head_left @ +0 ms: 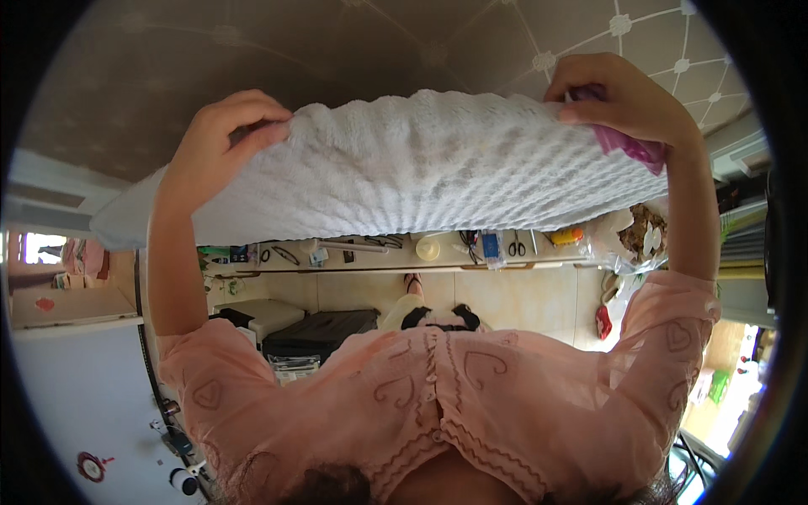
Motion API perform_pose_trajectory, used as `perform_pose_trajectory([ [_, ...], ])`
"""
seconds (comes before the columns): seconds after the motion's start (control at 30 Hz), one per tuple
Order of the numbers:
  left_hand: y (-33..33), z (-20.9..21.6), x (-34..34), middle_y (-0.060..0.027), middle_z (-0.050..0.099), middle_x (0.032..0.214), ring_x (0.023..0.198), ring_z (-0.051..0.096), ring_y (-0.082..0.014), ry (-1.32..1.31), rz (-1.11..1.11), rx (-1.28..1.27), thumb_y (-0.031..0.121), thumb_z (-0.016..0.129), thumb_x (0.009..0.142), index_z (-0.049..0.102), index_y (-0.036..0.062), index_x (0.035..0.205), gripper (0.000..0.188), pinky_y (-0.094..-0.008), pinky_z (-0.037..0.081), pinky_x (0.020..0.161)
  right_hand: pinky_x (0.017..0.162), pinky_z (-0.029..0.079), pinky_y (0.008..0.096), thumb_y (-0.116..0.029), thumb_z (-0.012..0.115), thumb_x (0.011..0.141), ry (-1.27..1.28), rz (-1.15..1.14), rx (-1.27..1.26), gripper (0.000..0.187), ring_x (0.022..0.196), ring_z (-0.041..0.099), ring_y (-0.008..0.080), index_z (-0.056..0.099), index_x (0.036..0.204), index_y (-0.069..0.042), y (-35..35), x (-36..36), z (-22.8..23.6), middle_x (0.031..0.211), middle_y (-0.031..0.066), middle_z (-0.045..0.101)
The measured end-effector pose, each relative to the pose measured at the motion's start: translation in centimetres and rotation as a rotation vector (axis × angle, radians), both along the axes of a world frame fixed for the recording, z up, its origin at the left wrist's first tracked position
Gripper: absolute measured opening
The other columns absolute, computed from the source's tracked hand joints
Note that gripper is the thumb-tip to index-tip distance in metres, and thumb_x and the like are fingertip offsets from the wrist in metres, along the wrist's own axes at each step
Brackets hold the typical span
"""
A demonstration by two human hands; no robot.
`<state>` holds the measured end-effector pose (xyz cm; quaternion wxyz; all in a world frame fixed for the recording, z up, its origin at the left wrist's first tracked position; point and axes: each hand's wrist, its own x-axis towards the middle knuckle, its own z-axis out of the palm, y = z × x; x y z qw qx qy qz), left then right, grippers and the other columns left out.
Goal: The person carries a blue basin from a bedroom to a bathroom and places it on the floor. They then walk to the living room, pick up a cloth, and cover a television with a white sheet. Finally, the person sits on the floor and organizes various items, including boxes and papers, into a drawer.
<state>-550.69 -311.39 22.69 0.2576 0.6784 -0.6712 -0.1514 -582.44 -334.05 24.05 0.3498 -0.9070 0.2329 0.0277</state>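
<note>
A wide white towel (421,168) with a ribbed, fluffy surface stretches between my raised hands in front of a patterned wall. My left hand (223,147) pinches its upper edge near the left end, thumb and fingers closed together. At the upper right, my right hand (623,101) is closed on the towel's other top corner. A crumpled purple-pink cloth (627,147) is bunched in the palm of that same hand and hangs below it. The towel hides part of the surface behind it.
Below the towel a long counter (379,263) holds scissors (516,244), a round cream container (427,247), an orange-yellow item (566,236) and a clear plastic bag (619,240). A dark case (320,335) lies on the floor at left. A white cabinet (71,396) stands at far left.
</note>
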Motion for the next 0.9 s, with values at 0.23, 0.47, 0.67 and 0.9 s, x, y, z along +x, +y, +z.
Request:
perform_pose_trajectory([
  [0.23, -1.6, -0.2, 0.0, -0.0087, 0.052, 0.074, 0.063, 0.048, -0.0153, 0.145, -0.087, -0.091, -0.005, 0.063, 0.062, 0.055, -0.003, 0.07, 0.012, -0.025, 0.038, 0.052, 0.047, 0.033, 0.0202, -0.004, 0.065, 0.062, -0.152, -0.019, -0.014, 0.018, 0.052, 0.043, 0.0062, 0.051, 0.073, 0.0, 0.3, -1.4, -0.2, 0.068, 0.0026, 0.047],
  [0.47, -1.0, -1.1, -0.1, -0.0067, 0.051, 0.058, 0.051, 0.043, -0.0179, 0.183, -0.146, -0.442, 0.015, 0.061, 0.045, 0.055, 0.0027, 0.056, 0.018, -0.0279, 0.029, 0.043, 0.045, 0.036, 0.0249, -0.017, 0.07, 0.059, -0.284, 0.237, -0.087, 0.022, 0.051, 0.048, 0.0166, 0.055, 0.066, -0.003, -0.4, -0.3, 0.4, 0.065, 0.0066, 0.05],
  [0.67, -1.1, 0.3, 2.0, -0.0074, 0.053, 0.064, 0.052, 0.043, -0.017, 0.197, -0.39, -0.26, 0.025, 0.063, 0.06, 0.058, 0.0038, 0.061, 0.021, -0.0267, 0.029, 0.045, 0.041, 0.038, 0.0267, -0.022, 0.068, 0.059, -0.381, 0.393, -0.026, 0.026, 0.053, 0.052, 0.0167, 0.056, 0.065, 0.0, -1.3, 0.1, 0.9, 0.061, 0.0071, 0.05],
  [0.9, -2.1, -0.5, -0.9, -0.0225, 0.055, 0.097, 0.082, 0.055, -0.0322, 0.084, -0.156, -0.027, 0.058, 0.036, 0.079, 0.058, -0.0051, 0.092, 0.068, -0.0352, 0.043, 0.071, 0.052, 0.042, 0.026, -0.043, 0.06, 0.065, -0.168, 0.297, 0.016, 0.048, 0.063, 0.053, 0.0191, 0.059, 0.087, 0.001, -1.5, -0.4, 0.6, 0.081, 0.0124, 0.053],
])
